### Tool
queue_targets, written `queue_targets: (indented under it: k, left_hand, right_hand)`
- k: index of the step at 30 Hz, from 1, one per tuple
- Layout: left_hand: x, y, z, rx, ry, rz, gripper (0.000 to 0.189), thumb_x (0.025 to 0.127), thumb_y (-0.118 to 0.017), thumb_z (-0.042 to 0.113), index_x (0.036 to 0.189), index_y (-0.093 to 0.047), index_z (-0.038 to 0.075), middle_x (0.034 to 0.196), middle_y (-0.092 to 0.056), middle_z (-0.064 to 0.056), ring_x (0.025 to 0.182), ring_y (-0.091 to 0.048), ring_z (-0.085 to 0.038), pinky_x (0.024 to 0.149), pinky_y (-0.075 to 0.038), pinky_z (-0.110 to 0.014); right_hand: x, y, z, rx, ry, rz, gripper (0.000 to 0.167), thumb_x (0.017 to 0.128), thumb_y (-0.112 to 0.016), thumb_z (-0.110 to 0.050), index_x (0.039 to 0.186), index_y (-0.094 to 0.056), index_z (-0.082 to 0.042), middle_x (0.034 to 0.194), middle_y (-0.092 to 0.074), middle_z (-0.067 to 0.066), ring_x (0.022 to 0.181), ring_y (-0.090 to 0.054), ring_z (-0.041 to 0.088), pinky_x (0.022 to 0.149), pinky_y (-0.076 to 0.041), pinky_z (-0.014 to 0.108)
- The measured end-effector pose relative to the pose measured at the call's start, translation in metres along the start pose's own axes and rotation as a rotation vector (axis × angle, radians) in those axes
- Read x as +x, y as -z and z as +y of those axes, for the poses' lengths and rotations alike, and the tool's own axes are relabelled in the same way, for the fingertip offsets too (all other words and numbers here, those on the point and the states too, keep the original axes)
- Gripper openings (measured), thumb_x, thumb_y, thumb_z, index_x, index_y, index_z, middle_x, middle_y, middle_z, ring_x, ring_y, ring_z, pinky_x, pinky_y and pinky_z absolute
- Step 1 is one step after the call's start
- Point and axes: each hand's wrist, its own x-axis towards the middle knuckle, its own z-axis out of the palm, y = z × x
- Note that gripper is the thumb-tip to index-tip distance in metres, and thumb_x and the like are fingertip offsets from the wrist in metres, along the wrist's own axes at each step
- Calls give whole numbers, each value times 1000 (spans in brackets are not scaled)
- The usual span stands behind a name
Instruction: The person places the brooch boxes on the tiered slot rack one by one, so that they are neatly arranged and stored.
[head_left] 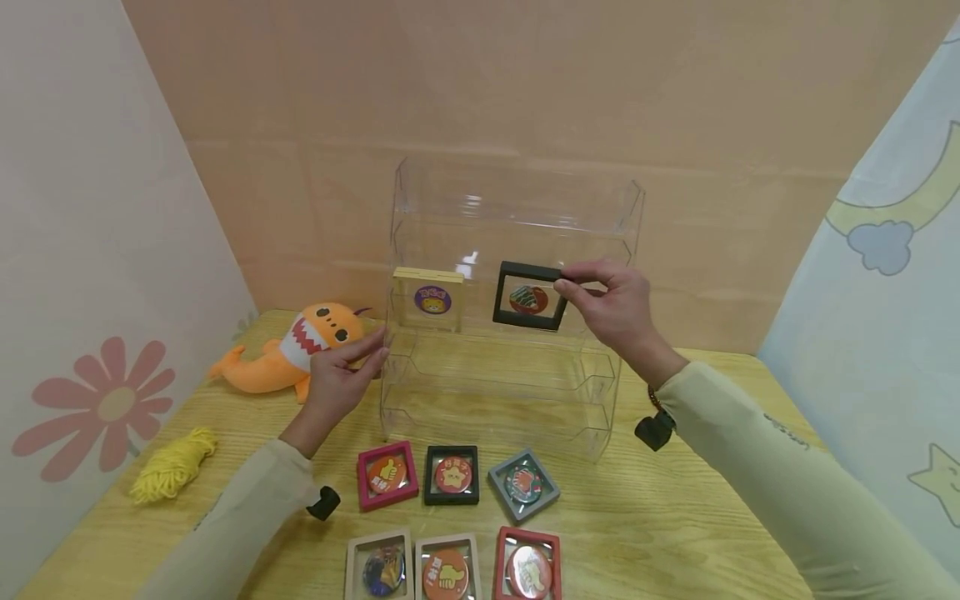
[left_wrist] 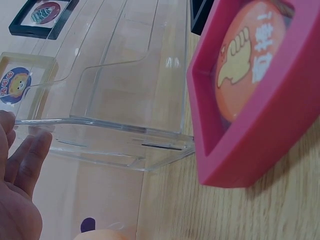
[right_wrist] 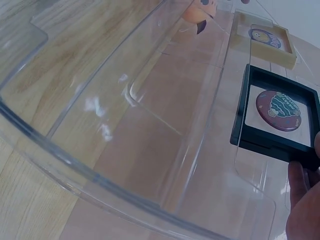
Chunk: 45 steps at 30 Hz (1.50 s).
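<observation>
A clear plastic tiered display rack stands on the table. My right hand pinches the right side of a black display frame with a round badge inside, at one of the rack's middle tiers. In the right wrist view the black frame stands nearly upright beside a clear tier lip; whether it bears on the tier cannot be told. My left hand touches the rack's left side with fingers extended. A cream-coloured frame with a purple bear badge stands at the left of the same tier.
Several framed badges lie in front of the rack, among them a pink frame, a black one, a grey one and a red one. An orange shark plush and yellow yarn lie on the left.
</observation>
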Motion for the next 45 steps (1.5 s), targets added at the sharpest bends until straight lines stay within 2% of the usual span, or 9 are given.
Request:
queue_targets:
  k: [6,9,12,20,24,28,31,36,45]
  left_hand:
    - [0,0,1,10,-12,0,29,84,-61,-16,113,-60,-16,107,-61,-29,85,-67,-15,56,-57,-37]
    - [-1,0,2,8,-6,2,29,84,-61,-16,113,-60,-16,107,-61,-29,85,-67,-16,56,-57,-37]
    - [-1,0,2,5,1,5,29,84,-62,-16,113,-60,-16,106,-61,-29,85,-67,-17,56,-57,-34]
    - [-1,-1,1,41,-4,18,28,83,-62,-17,110,-61,-17,103,-62,-30,84,-66,-14,58,-56,-23]
    - [-2,-2,1,39,-3,20,28,82,-62,-18,110,-61,-17,104,-61,-30,84,-66,-21,58,-57,-25]
    - [-3,-2,-18,21,-10,31,29,84,-63,-14,113,-63,-11,106,-63,-26,85,-66,-16,58,-57,-25]
    - [-5,-1,-32,8,-14,36,30,85,-64,-11,114,-65,-7,107,-64,-22,85,-65,-7,58,-56,-23]
    - [-5,-2,-32,0,-4,36,31,85,-64,-11,115,-65,-5,107,-65,-21,86,-65,-4,58,-57,-25]
    - [-5,-3,-29,14,9,35,31,84,-64,-12,115,-64,-8,107,-63,-23,86,-66,-7,58,-56,-23]
  right_hand:
    - [3,-9,29,8,-1,-7,14,82,-73,0,95,-72,5,93,-66,14,84,-62,13,70,-54,16]
    - [4,-12,33,14,0,-16,14,82,-74,-4,94,-73,2,92,-68,11,83,-62,10,70,-55,18]
    - [4,-15,35,19,8,-27,13,81,-75,-5,93,-74,1,90,-69,9,82,-64,13,70,-56,20]
    - [5,-20,36,-49,-8,-71,14,82,-74,-7,95,-74,-1,91,-68,7,84,-64,17,71,-56,21]
    - [5,-22,34,-36,-23,-92,15,83,-74,-7,96,-74,0,92,-68,7,85,-64,17,71,-56,22]
    - [5,-24,33,-24,-43,-105,15,83,-73,-7,97,-73,0,93,-69,8,86,-64,16,72,-57,23]
    - [6,-25,33,-28,-68,-118,17,84,-73,-10,99,-73,-2,95,-69,6,88,-64,15,73,-56,23]
    - [6,-28,32,-17,-73,-126,18,85,-73,-12,100,-73,-3,96,-68,6,89,-63,15,74,-57,24]
    - [7,-34,30,-5,-50,-125,17,84,-73,-9,100,-73,-2,96,-68,7,88,-63,17,73,-57,24]
